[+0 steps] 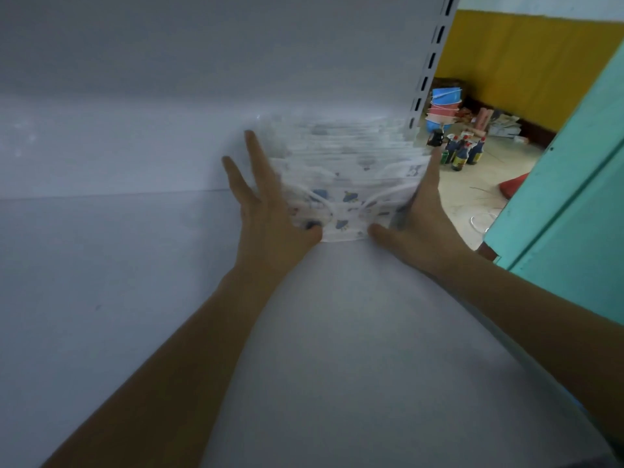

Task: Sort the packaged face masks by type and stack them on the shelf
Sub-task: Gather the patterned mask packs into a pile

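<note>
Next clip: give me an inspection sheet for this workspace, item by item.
Surface: white shelf, slotted upright at its right end.
Job's things: one stack of printed packaged masks, at the shelf's right end by the upright.
Clutter: nothing seen on the shelf.
Hands: left hand flat against the stack's left side, right hand against its right side, fingers straight, thumbs at the front edge.
Cables: nothing seen.
Surroundings: dark bottles and stacked plastic basins on the floor, yellow wall, teal panel.
</note>
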Demonstrator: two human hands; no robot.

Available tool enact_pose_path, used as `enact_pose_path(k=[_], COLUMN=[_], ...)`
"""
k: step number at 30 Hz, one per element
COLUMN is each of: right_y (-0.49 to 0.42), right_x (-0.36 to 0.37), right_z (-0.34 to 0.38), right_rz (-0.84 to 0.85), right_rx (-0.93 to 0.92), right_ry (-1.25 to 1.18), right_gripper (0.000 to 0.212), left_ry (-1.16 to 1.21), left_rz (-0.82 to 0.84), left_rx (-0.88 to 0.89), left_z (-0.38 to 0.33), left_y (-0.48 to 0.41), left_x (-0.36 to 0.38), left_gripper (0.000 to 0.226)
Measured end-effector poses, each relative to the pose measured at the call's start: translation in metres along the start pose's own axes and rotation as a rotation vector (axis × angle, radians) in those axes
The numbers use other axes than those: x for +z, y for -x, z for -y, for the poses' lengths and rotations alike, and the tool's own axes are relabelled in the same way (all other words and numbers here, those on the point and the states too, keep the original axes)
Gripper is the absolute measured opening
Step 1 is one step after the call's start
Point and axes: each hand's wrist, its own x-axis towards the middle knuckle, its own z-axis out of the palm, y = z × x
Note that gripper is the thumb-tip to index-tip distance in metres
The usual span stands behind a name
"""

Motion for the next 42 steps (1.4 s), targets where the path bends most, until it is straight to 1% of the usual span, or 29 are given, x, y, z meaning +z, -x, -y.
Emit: enact_pose_path(k=[2,3,5,8,10,12,13,16,18,19,20,22,23,25,26,27,28,29,30,31,33,35,38,39,42], right_y=[-0.001,-0.001,-0.003,-0.004,-0.004,-0.009,-0.015,-0.031,-0.034,-0.034,-0.034,-0.034,-0.033,-0.032,-0.033,-0.034,-0.035,-0.038,-0.041,-0.044,-0.047,-0.047,-0.046,-0.044,-0.041], right_x=[-0.001,-0.003,-0.007,-0.005,-0.005,-0.009,-0.011,-0.012,-0.006,-0.004,-0.002,-0.002,-0.003,-0.005,-0.007,-0.009,-0.01,-0.011,-0.012,-0.012,-0.012,-0.011,-0.011,-0.011,-0.012], right_z=[-0.003,-0.002,0.001,0.01,0.012,0.017,0.017,0.018,0.017,0.017,0.016,0.014,0.012,0.009,0.006,0.005,0.004,0.003,0.004,0.004,0.004,0.006,0.009,0.011,0.013], right_rz=[0.055,0.067,0.065,0.052,0.076,0.132,0.125,0.13,0.101,0.091,0.085,0.136,0.169,0.207,0.201,0.178,0.168,0.171,0.181,0.177,0.172,0.206,0.264,0.271,0.27], right_rx=[0.031,0.041,0.049,0.005,0.003,0.095,0.141,0.232,0.271,0.287,0.291,0.279,0.285,0.281,0.269,0.264,0.266,0.279,0.285,0.281,0.275,0.316,0.308,0.299,0.301], right_ry=[-0.053,-0.086,-0.124,-0.251,-0.418,-0.714,-0.821,-0.981,-1.002,-1.002,-1.001,-0.998,-1.002,-1.014,-1.011,-0.995,-0.978,-0.966,-0.959,-0.953,-0.94,-0.929,-0.916,-0.916,-0.931], right_gripper=[0.122,0.119,0.109,0.093,0.078,0.065,0.064,0.09,0.096,0.098,0.095,0.076,0.069,0.063,0.061,0.059,0.062,0.069,0.076,0.079,0.077,0.076,0.063,0.059,0.063], left_ry=[0.064,0.089,0.114,0.068,0.04,0.083,0.157,0.395,0.486,0.494,0.487,0.474,0.478,0.481,0.478,0.478,0.477,0.484,0.515,0.559,0.617,0.599,0.528,0.5,0.42], left_rz=[0.022,0.03,0.015,-0.059,-0.067,-0.04,-0.034,-0.014,0.023,0.047,0.075,0.122,0.134,0.135,0.134,0.138,0.143,0.151,0.165,0.183,0.204,0.206,0.145,0.119,0.098], left_rx=[-0.082,-0.086,-0.03,0.061,0.017,-0.082,-0.116,-0.152,-0.216,-0.232,-0.217,-0.146,-0.117,-0.065,-0.051,-0.063,-0.094,-0.137,-0.174,-0.207,-0.229,-0.225,-0.23,-0.241,-0.284], left_z=[0.004,0.005,0.005,0.004,0.001,-0.001,0.002,0.009,0.013,0.014,0.013,0.011,0.011,0.008,0.006,0.006,0.007,0.01,0.011,0.013,0.014,0.015,0.017,0.016,0.021], left_y=[-0.004,-0.005,-0.007,-0.008,-0.008,-0.013,-0.017,-0.026,-0.027,-0.028,-0.027,-0.026,-0.026,-0.025,-0.025,-0.025,-0.026,-0.028,-0.03,-0.032,-0.034,-0.034,-0.035,-0.037,-0.045], left_x=[0.001,0.001,0.0,-0.001,-0.001,0.001,0.003,0.003,0.002,0.0,-0.001,-0.005,-0.006,-0.005,-0.003,0.0,0.002,0.002,0.001,0.0,-0.002,-0.002,-0.004,-0.005,-0.006], left_gripper=[0.129,0.131,0.133,0.124,0.118,0.117,0.121,0.14,0.147,0.149,0.15,0.145,0.139,0.124,0.124,0.128,0.135,0.144,0.15,0.153,0.15,0.143,0.133,0.134,0.138])
